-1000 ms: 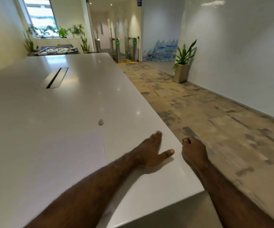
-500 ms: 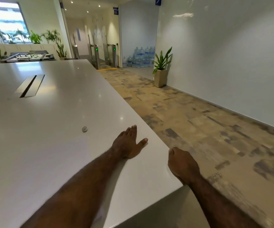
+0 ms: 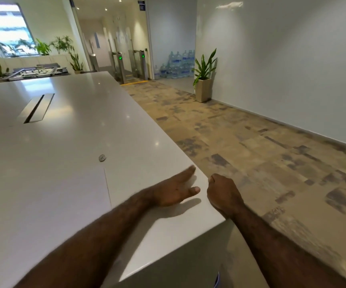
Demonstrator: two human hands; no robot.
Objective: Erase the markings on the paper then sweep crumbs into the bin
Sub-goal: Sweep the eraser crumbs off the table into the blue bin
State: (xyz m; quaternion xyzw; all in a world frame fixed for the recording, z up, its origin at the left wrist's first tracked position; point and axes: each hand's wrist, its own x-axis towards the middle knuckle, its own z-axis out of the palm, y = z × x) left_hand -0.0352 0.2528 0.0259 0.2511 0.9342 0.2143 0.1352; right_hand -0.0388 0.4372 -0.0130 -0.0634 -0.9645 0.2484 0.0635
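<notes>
1. The left hand (image 3: pixel 173 191) lies flat on the white table (image 3: pixel 64 142) near its right edge, fingers straight, thumb spread.
2. The right hand (image 3: pixel 223 192) hangs just off that edge, curled into a fist; whether it holds anything, I cannot tell.
3. The white paper (image 3: pixel 43 194) lies left of the left hand.
4. A small round grey object (image 3: pixel 102 157) sits just beyond the paper's far right corner.

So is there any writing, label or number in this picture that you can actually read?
None reads.
Blue sign high above the gates: too blurred.
Blue labels on the stacked water bottles: too small.
Green lights on the gates: symbols, unreadable.
</notes>
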